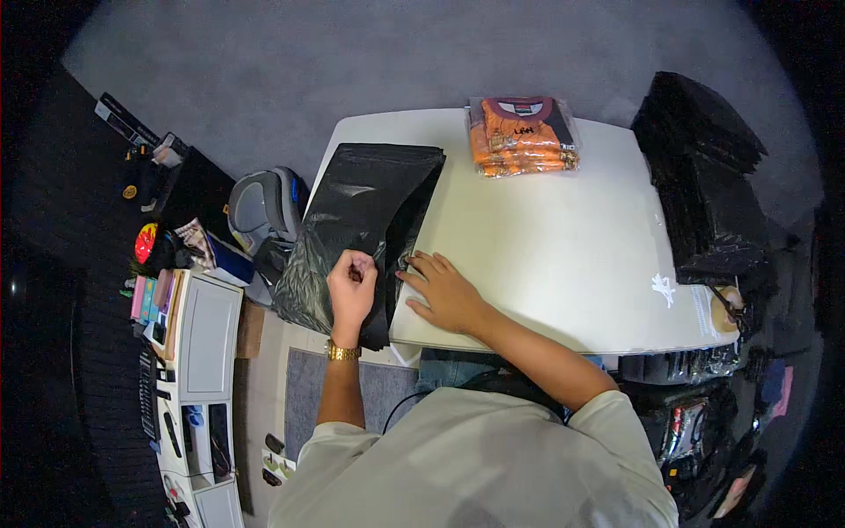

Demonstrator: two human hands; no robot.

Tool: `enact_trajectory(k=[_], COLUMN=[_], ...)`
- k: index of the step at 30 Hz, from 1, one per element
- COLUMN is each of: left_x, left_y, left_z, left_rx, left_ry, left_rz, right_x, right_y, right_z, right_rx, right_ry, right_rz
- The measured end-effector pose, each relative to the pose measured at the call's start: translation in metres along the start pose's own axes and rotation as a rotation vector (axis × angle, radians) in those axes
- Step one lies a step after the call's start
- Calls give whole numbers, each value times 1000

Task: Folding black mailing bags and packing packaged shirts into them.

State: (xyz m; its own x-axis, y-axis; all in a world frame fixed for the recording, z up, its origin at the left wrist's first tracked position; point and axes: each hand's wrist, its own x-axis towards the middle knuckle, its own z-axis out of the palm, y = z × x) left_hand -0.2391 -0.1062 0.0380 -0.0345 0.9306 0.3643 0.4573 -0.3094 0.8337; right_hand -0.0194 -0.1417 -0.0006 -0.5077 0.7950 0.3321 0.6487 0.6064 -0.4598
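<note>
A stack of black plastic bags (pixel 360 191) lies along the left side of a white table (pixel 548 244), its near end wrinkled and reaching over the table's edge. My left hand (pixel 353 287), with a gold-coloured watch at the wrist, has its fingers curled on the top bag and pinches the plastic near its right edge. That edge stands raised, leaving a dark gap beneath. Flat on the table is my right hand (pixel 442 294), fingers spread, its fingertips at the right edge of the bags. Folded orange shirts (pixel 525 138) in clear plastic sit at the far edge.
A tall pile of black packages (pixel 706 198) stands at the table's right end. To the left are a grey padded seat (pixel 257 204) and a white cabinet (pixel 211 336) with boxes and a keyboard (pixel 148 396). Black plastic-wrapped goods (pixel 693 422) lie at the lower right.
</note>
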Motion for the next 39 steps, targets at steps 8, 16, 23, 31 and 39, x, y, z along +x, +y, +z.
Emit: enact_trajectory(k=[8,16,23,31,39], left_x=[-7,-10,-2,12,-47], left_y=[56,63,87,59,90], left_z=[14,76,127,121,158], left_rx=[3,-408,-477,383,558], left_ry=[-57,-160,-348,-530,-613], left_rz=[25,-324,-150,549,510], right_x=[-6,-83,-108,-173,-157], right_y=[8,-22,9,175,130], right_z=[-9,-59,-85,-192,-200], right_rx=[88,894,735,504,-276], right_ry=[33,129,556,692,611], right_rz=[-61,182,729,743,601])
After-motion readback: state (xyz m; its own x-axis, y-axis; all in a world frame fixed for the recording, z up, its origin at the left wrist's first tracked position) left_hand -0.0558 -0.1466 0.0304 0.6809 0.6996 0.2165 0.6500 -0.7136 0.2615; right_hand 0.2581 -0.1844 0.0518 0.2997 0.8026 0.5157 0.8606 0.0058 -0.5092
